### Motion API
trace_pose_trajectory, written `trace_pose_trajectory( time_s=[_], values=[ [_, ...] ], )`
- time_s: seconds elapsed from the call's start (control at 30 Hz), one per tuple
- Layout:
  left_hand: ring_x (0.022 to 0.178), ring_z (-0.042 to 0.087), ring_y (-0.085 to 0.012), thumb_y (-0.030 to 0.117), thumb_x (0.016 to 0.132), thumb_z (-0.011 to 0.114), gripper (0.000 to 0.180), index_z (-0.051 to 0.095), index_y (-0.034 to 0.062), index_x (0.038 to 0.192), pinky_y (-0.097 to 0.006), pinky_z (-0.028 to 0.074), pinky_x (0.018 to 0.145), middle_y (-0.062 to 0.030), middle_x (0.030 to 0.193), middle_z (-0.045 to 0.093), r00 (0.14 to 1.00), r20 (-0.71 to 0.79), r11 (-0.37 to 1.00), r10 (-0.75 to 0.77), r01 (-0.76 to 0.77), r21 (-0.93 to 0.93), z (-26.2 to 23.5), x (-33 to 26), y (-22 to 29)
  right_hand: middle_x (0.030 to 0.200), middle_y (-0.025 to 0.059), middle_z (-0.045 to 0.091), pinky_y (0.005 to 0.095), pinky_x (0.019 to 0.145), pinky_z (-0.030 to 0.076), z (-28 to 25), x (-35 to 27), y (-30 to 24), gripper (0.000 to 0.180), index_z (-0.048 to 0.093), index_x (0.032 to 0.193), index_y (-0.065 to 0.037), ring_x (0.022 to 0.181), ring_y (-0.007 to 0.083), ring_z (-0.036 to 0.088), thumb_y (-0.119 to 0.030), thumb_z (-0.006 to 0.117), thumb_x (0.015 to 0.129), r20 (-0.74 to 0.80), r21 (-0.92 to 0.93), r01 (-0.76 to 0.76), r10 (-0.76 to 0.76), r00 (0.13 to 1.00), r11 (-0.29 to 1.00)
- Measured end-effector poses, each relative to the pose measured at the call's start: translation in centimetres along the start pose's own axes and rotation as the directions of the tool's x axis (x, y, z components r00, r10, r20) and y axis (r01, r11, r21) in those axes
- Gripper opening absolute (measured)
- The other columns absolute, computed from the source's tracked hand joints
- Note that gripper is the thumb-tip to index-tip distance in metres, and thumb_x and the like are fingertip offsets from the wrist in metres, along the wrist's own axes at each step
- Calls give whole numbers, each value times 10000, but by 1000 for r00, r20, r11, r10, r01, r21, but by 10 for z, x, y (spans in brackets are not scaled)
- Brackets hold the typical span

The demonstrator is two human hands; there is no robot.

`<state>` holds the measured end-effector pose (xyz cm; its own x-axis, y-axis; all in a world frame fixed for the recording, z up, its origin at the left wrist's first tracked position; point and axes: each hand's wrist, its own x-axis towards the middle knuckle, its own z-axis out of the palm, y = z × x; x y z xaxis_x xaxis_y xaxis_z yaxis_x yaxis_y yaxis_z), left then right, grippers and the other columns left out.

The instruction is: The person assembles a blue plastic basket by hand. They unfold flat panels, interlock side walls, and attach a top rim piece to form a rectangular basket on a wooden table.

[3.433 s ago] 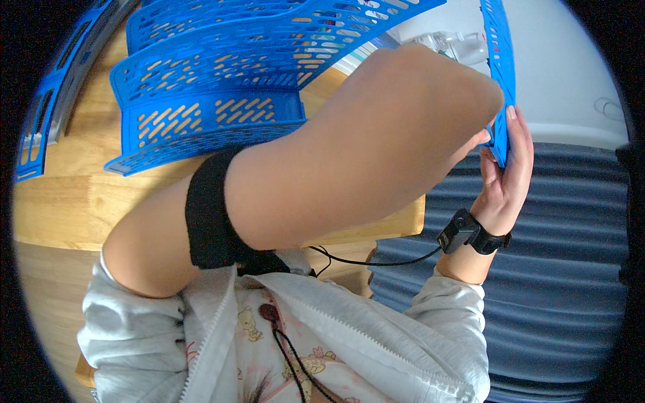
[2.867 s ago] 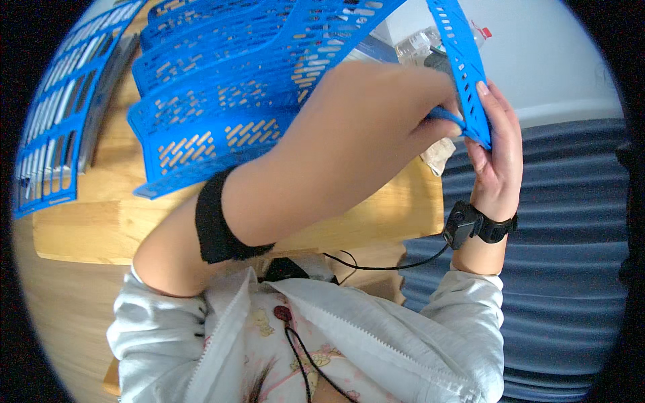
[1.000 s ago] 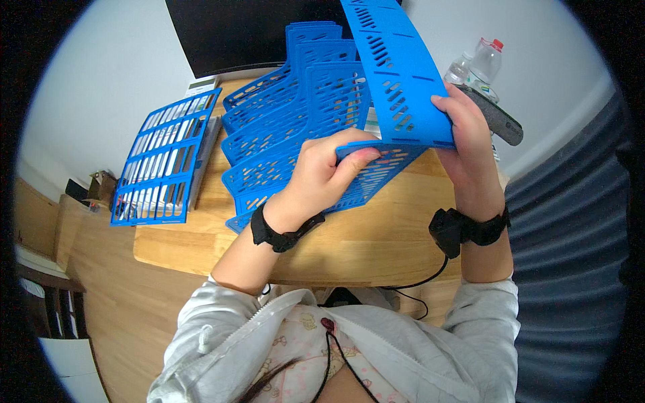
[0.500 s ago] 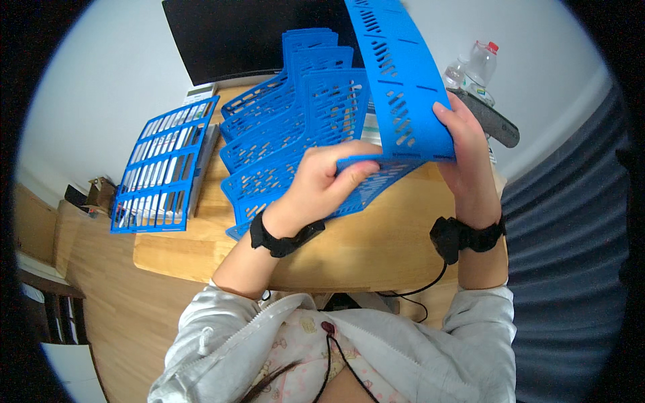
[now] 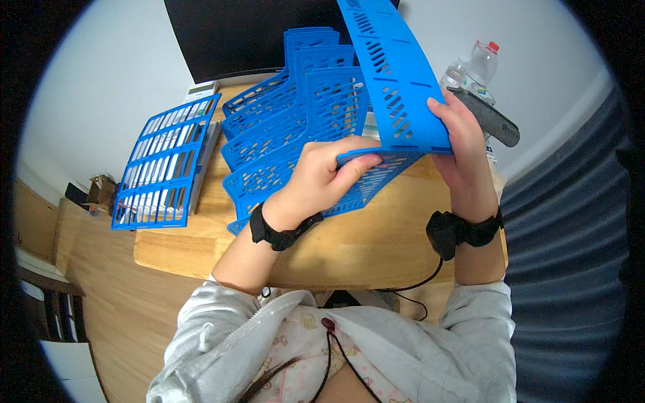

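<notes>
1. L hand (image 5: 321, 176): fingers (image 5: 359, 163) curled & pressed onto the front lip of the blue perforated tray (image 5: 302, 158), thumb side under, pinching the rim.
2. R hand (image 5: 463, 158): fingers (image 5: 442, 107) wrapped over the right edge of the blue slotted panel (image 5: 396, 74), thumb behind it – can't see the thumb tip. Panel is gripped, not loose.
3. Panel stands tilted up, above the counter (image 5: 376, 235), lower end meeting the tray's front rim betw. both hands; top end runs out of frame.
4. Tray is the front one of a stepped stack of blue trays (image 5: 282, 114), resting on the counter, back trays rising toward the dark monitor (image 5: 228, 33).
5. Both wrists carry black bands: L (image 5: 275, 232), R (image 5: 463, 232); thin black cable (image 5: 410, 285) runs from the R band down toward the chest.
6. Left of the stack, apart from it: flat blue grid panel (image 5: 164, 164), lying partly over the counter edge.
7. Behind R hand: clear plastic bottle w/ red cap (image 5: 478, 67) & a dark grey oblong object (image 5: 487, 117), near the counter's far right corner.
8. Grey jacket sleeves (image 5: 480, 329) at frame bottom; wood floor (image 5: 101, 302) lower left.
</notes>
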<state>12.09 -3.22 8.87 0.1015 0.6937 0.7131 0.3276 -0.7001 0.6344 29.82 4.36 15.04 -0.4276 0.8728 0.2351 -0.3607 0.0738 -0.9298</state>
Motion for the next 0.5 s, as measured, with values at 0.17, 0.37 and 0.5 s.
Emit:
trace_pose_trajectory(
  time_s=[0.17,0.37,0.5],
  values=[
    [692,651,-292,102,836,634,144,656,50,969,-322,497,609,-163,830,654,998,47,999,35,-34,-26,4,1,2,1053,142,596,322,809,496,13,-4,8,379,448,1193,47,904,193,608,-141,520,871,63,-66,4,0,998,998],
    [699,658,-170,60,831,622,127,659,6,939,-286,498,620,-126,820,684,1000,15,998,6,-4,-69,5,3,0,1079,141,589,304,832,483,9,-2,6,397,429,1219,36,936,185,598,-166,507,886,67,-134,17,-8,998,991],
    [713,655,-162,53,834,615,141,651,4,960,-281,499,637,-120,834,687,999,47,997,23,-19,-68,3,2,-1,1106,151,588,299,827,494,10,0,11,397,428,1238,33,943,185,606,-189,480,913,71,-135,16,-7,997,991]
  ],
)
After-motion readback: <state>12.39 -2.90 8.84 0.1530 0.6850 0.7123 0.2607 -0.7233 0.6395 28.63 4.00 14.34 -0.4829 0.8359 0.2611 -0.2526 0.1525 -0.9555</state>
